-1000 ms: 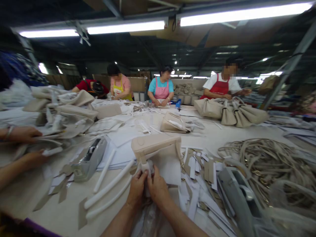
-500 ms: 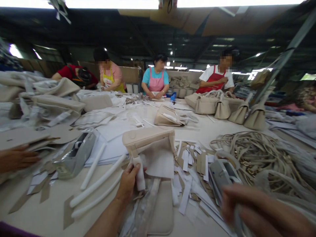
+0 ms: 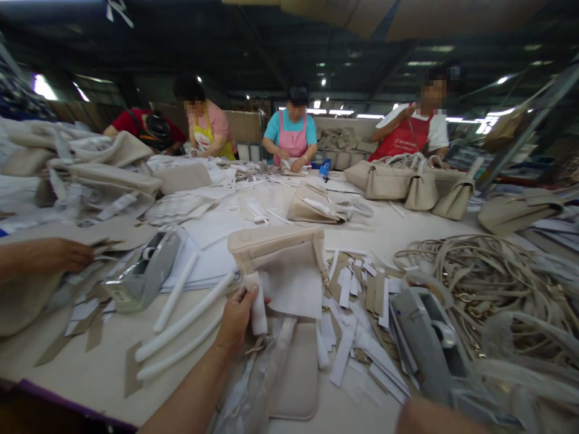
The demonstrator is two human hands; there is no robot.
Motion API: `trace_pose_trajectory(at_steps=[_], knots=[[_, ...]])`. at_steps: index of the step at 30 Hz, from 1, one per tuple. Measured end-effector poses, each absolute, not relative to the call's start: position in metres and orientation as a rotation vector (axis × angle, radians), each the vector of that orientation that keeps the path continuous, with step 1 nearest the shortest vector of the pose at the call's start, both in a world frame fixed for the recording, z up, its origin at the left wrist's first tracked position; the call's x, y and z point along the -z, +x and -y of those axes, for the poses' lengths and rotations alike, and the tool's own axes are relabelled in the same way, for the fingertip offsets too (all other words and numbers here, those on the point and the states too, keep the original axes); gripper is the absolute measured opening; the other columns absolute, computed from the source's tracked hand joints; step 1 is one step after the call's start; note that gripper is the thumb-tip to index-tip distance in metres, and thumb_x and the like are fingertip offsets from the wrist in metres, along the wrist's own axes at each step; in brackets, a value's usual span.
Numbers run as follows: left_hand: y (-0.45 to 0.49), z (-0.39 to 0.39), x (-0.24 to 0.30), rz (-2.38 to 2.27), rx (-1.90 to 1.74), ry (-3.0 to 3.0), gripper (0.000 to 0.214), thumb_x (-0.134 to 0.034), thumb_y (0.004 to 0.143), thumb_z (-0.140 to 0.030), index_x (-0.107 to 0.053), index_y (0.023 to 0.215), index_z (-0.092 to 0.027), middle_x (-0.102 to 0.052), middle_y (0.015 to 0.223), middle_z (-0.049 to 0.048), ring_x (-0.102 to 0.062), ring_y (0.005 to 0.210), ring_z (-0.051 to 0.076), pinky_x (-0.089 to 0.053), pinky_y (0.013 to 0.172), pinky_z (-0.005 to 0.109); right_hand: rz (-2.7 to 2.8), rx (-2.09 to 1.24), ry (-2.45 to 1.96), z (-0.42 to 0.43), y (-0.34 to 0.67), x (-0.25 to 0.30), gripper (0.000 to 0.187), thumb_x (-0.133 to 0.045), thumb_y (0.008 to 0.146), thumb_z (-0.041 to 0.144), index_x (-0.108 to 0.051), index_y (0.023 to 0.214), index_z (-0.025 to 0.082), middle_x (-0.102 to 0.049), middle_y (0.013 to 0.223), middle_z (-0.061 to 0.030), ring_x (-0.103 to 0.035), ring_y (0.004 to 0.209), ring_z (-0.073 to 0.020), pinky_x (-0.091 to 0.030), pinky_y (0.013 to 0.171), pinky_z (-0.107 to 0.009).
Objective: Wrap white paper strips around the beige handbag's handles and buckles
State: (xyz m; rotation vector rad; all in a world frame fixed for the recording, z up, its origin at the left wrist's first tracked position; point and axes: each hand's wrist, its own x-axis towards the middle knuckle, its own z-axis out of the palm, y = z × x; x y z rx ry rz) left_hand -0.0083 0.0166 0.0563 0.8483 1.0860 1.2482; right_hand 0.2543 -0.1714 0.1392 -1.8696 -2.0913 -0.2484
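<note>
- So 1 second back both hands were on the wrapped strap (image 3: pixel 257 310) of the beige handbag (image 3: pixel 280 265); now only the left hand (image 3: pixel 235 322) pinches it, at the bag's front left corner.
- Right hand's gone low right near the tape dispenser (image 3: pixel 427 337); only its forearm shows, so can't tell its grip.
- Bag's shut, contents hidden.

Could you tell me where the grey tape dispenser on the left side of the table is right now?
The grey tape dispenser sits left of centre in the head view, on the table, beside the white foam tubes and left of the beige handbag.
</note>
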Motion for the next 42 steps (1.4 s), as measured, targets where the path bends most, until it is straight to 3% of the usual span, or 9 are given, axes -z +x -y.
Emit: trace_pose_trajectory(at_steps=[3, 5, 7, 9, 15, 21, 31, 37, 42], knots=[[-0.009, -0.016, -0.055, -1.075, -1.247, 0.858, 0.047, -0.070, 0.065, -0.043, -0.059, 0.100, -0.013, -0.068, 0.073, 0.0036, -0.065, 0.067, 0.019, -0.046, 0.054, 0.022, 2.144, 0.261, -1.926, 0.145, 0.258, -0.116, 0.026, -0.041, 0.085, 0.038, -0.062, 0.073, 0.027, -0.064, 0.076, -0.0065, -0.059, 0.068, -0.0198, -0.044, 0.062, -0.031], [-0.009, -0.017, -0.054, -1.074, -1.244, 0.861, 0.046, -0.069, 0.066, -0.043, -0.059, 0.099, -0.013, -0.068, 0.074, 0.0035, -0.065, 0.066, 0.019, -0.046, 0.053, 0.022, 2.278, 0.376, -1.893, 0.132, 0.257, -0.093, 0.016, -0.048, 0.082, 0.019, -0.063, 0.079, 0.024, -0.065, 0.089, -0.0068, -0.060, 0.076, -0.0210, -0.044, 0.066, -0.032], [-0.010, -0.017, -0.053, -1.074, -1.244, 0.863, 0.046, -0.069, 0.065, -0.044, -0.059, 0.098, -0.014, -0.067, 0.075, 0.0032, -0.065, 0.066, 0.019, -0.045, 0.052, 0.022, 2.412, 0.492, -1.798, 0.124, 0.255, -0.072, 0.031, -0.049, 0.076, 0.005, -0.062, 0.097, 0.024, -0.063, 0.105, -0.0063, -0.059, 0.087, -0.0228, -0.043, 0.070, -0.033], [-0.010, -0.017, -0.053, -1.069, -1.249, 0.869, 0.044, -0.069, 0.065, -0.045, -0.059, 0.096, -0.015, -0.067, 0.077, 0.0026, -0.065, 0.066, 0.019, -0.045, 0.053, 0.022, 2.509, 0.515, -1.714, 0.120, 0.252, -0.058, 0.040, -0.050, 0.075, 0.001, -0.059, 0.104, 0.026, -0.063, 0.105, -0.0039, -0.058, 0.087, -0.0217, -0.042, 0.070, -0.033], [-0.011, -0.016, -0.054, -1.041, -1.240, 0.876, 0.044, -0.069, 0.064, -0.046, -0.061, 0.095, -0.015, -0.066, 0.078, 0.0021, -0.065, 0.065, 0.018, -0.047, 0.055, 0.023, 2.606, 0.390, -1.566, 0.112, 0.250, -0.057, 0.021, -0.053, 0.079, 0.006, -0.061, 0.090, 0.022, -0.063, 0.091, -0.0030, -0.056, 0.082, -0.0197, -0.040, 0.070, -0.031], [-0.012, -0.015, -0.056, -1.032, -1.239, 0.864, 0.041, -0.069, 0.064, -0.045, -0.061, 0.090, -0.014, -0.065, 0.074, 0.0020, -0.065, 0.064, 0.018, -0.046, 0.053, 0.022, 2.044, -0.157, -1.807, 0.093, 0.254, -0.080, 0.021, -0.044, 0.087, 0.024, -0.064, 0.080, 0.021, -0.063, 0.078, -0.0020, -0.058, 0.075, -0.0161, -0.041, 0.069, -0.026], [-0.013, -0.014, -0.056, -1.003, -1.235, 0.874, 0.036, -0.068, 0.067, -0.043, -0.061, 0.088, -0.014, -0.063, 0.071, 0.0012, -0.065, 0.064, 0.017, -0.045, 0.052, 0.020, 1.567, -0.742, -1.885, 0.048, 0.260, -0.097, 0.024, -0.054, 0.070, 0.041, -0.059, 0.061, 0.019, -0.057, 0.059, 0.0017, -0.052, 0.062, -0.0163, -0.037, 0.059, -0.027], [-0.017, -0.009, -0.060, -0.975, -1.218, 0.855, 0.036, -0.068, 0.068, -0.044, -0.061, 0.087, -0.014, -0.063, 0.069, 0.0011, -0.063, 0.060, 0.015, -0.043, 0.051, 0.019, 1.709, -0.873, -1.801, 0.034, 0.243, -0.117, 0.034, -0.044, 0.078, 0.043, -0.066, 0.085, 0.019, -0.063, 0.066, 0.0009, -0.056, 0.063, -0.0169, -0.040, 0.059, -0.026], [-0.026, -0.007, -0.076, -0.932, -1.162, 0.888, 0.036, -0.067, 0.069, -0.043, -0.062, 0.090, -0.013, -0.064, 0.066, 0.0034, -0.062, 0.058, 0.016, -0.041, 0.048, 0.020, 2.166, -0.587, -1.794, 0.023, 0.203, -0.147, 0.030, -0.040, 0.084, 0.038, -0.064, 0.077, 0.022, -0.065, 0.073, -0.0022, -0.058, 0.070, -0.0184, -0.037, 0.063, -0.027]])
